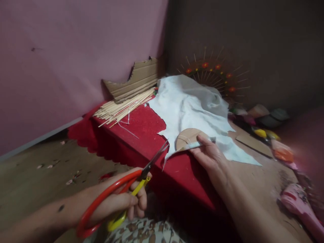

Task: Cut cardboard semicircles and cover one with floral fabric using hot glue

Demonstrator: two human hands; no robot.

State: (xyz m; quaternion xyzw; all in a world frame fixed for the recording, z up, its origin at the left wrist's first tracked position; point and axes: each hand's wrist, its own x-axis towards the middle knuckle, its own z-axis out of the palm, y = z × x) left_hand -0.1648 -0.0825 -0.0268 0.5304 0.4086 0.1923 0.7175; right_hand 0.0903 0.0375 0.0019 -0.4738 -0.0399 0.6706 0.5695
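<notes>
Holding red-and-yellow scissors [118,192], blades seemingly open, beside white fabric [189,108].

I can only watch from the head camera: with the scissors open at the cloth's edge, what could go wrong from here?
1. The right hand pins the white cloth and cardboard disc close to the scissors blades; a slip could nick a finger.
2. The cloth lies loose and wrinkled, so the cut may wander.
3. The left hand has its grip low on the handles, which may limit control.
</notes>
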